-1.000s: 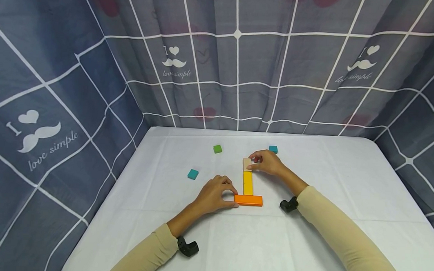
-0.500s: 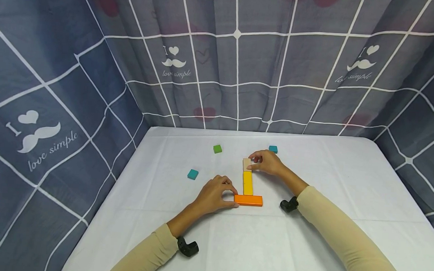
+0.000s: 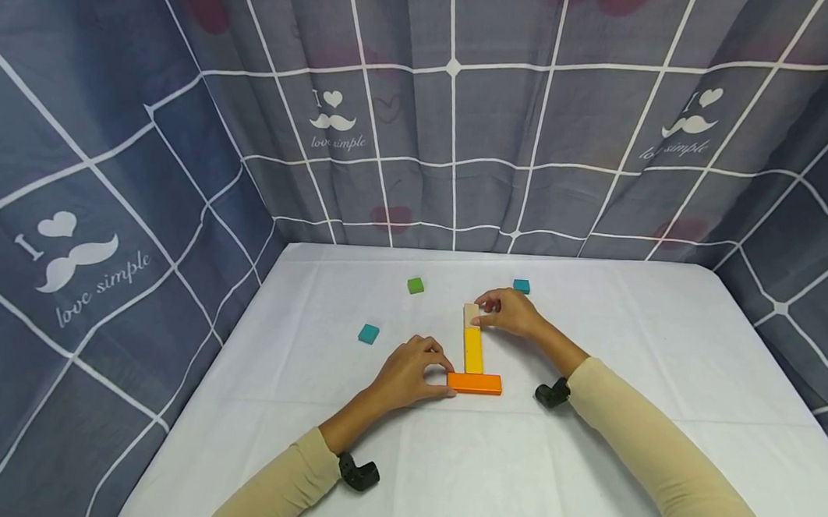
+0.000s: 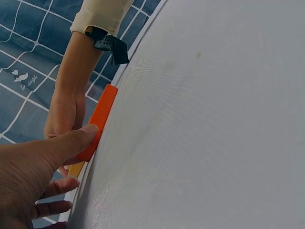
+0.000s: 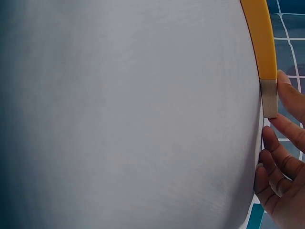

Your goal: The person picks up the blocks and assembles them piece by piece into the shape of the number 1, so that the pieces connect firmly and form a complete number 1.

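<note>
tablecloth (image 3: pixel 628 332), teal block (image 3: pixel 521 285) near right fingers (image 5: pixel 288 130)

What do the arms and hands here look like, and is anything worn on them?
They're a person's. The left sleeve and right sleeve are plain beige; a black device sits at each cuff. The left hand and right hand wear no gloves.

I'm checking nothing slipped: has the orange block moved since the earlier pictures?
No: in the head view, the orange block keeps its place against the white table and the green block.
</note>
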`<state>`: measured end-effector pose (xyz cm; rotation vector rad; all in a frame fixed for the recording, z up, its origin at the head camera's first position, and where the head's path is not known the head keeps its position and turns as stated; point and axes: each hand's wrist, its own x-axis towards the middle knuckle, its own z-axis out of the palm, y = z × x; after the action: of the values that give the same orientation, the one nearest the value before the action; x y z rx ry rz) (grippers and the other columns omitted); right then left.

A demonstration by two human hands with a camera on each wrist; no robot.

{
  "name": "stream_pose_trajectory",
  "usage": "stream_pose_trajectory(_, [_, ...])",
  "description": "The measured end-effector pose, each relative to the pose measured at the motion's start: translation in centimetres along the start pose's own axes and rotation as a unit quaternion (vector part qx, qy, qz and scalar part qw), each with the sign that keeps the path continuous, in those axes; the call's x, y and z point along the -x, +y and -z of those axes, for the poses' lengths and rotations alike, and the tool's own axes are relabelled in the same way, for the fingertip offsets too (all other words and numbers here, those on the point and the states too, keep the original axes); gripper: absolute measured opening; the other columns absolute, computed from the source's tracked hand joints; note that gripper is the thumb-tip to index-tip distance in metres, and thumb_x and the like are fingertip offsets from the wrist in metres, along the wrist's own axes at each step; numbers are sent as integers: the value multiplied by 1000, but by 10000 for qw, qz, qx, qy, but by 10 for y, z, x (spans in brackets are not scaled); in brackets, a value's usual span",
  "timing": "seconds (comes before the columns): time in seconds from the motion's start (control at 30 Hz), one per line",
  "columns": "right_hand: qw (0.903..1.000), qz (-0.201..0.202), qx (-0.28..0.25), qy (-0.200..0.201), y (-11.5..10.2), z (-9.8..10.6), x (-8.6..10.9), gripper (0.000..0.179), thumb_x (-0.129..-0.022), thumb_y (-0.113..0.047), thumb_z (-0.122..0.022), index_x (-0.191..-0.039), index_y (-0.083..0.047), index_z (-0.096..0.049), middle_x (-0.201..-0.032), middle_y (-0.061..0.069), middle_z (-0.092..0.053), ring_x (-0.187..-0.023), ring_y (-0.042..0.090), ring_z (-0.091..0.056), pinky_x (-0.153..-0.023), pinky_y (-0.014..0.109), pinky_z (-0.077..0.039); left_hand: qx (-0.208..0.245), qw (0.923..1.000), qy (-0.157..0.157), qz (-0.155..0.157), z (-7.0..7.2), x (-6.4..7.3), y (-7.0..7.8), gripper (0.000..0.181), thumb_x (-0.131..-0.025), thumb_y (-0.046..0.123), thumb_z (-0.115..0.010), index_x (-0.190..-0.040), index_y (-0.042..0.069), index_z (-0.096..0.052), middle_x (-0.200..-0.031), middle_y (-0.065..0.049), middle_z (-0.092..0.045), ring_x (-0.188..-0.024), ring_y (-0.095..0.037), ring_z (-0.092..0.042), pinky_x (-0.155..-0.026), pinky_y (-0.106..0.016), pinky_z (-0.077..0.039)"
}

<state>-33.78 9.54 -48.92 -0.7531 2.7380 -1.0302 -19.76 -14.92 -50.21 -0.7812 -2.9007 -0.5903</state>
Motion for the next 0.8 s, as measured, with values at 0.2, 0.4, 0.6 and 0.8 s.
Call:
stream_pose_trajectory(0.2, [10000, 38, 10, 7, 1, 0, 1, 44, -82, -30, -86, -116, -4, -74, -90, 5, -68, -80, 21, -54, -71, 32, -45, 35, 10000, 11, 15, 0, 0, 1, 33, -78, 53, -84, -102, 31, -79, -112, 7, -62, -106, -14, -53, -89, -35, -47])
stream_pose_trajectory(0.4, [9996, 254, -94, 88, 5, 3, 2, 45, -82, -31, -86, -115, -3, -74, -90, 6, -69, -77, 19, -55, -71, 32, -45, 51, 10000, -4, 30, 0, 1, 1, 33, -78, 54, -84, -102, 31, -79, -112, 6, -62, -106, -14, -53, -89, -34, -47])
stream_pose_trajectory(0.6, [9988, 331, -251, 267, 8, 9, 4, 40, -84, -24, -85, -115, -1, -74, -90, 6, -70, -78, 20, -57, -72, 32, -47, 46, 9999, -34, 83, 1, 1, 2, 34, -78, 54, -84, -102, 31, -79, -113, 7, -62, -107, -14, -53, -89, -34, -47])
stream_pose_trajectory(0.8, [9970, 292, -392, 606, 10, 19, 6, 36, -86, -20, -83, -115, 0, -74, -89, 6, -70, -83, 23, -59, -72, 32, -46, 33, 10000, -19, 75, 1, 2, 2, 34, -78, 53, -84, -103, 30, -79, -112, 7, -62, -107, -14, -53, -90, -33, -47])
